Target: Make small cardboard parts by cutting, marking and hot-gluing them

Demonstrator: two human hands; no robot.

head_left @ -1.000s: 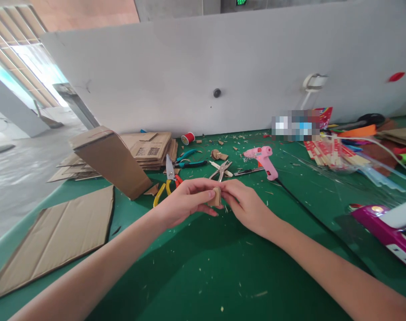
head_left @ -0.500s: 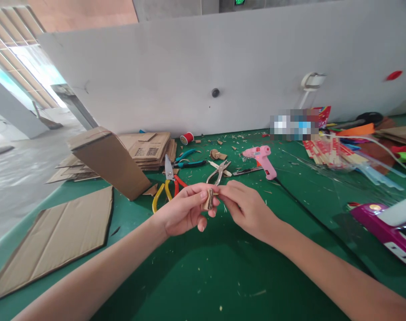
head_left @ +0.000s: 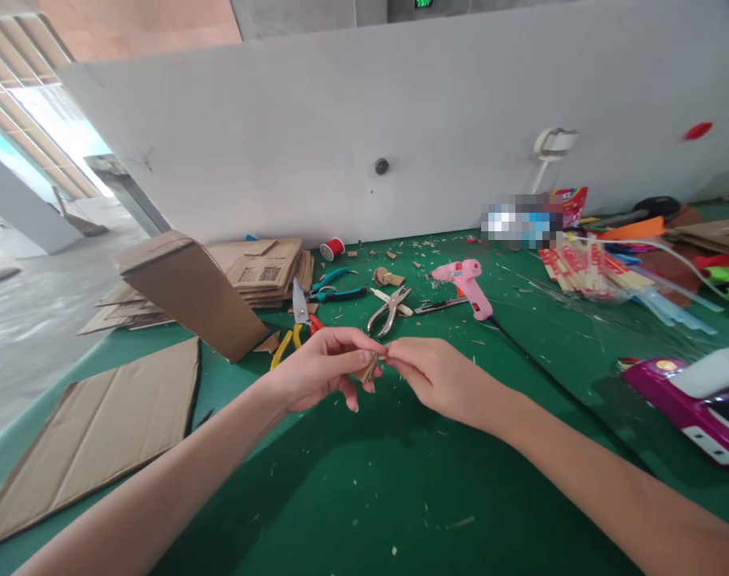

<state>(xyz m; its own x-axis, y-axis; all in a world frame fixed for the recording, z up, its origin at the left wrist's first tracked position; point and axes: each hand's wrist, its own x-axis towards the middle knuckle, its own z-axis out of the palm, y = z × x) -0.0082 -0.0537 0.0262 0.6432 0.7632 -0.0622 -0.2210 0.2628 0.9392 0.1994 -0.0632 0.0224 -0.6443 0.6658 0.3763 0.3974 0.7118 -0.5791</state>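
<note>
Over the near middle of the green table, my left hand (head_left: 322,364) pinches a small layered cardboard piece (head_left: 369,368) between thumb and fingers. The fingertips of my right hand (head_left: 433,372) are pressed together at the right side of this piece, on a thin tan stick that meets it. Most of the stick is hidden by the fingers. Both hands are raised above the table and nearly touch. Just beyond them lie silver pliers (head_left: 390,310) and shears with red and yellow handles (head_left: 300,308), partly covered by my left hand.
A pink glue gun (head_left: 467,282) lies right of centre, its black cord running toward me. Cardboard sheets (head_left: 100,436) and a leaning cardboard box (head_left: 193,300) occupy the left. Teal pliers (head_left: 337,290), a red thread spool (head_left: 332,249) and a purple device (head_left: 679,404) lie around.
Both hands have shifted slightly, and the cardboard piece is tilted more between them. Less of the stick shows now. The whole view has moved a little.
</note>
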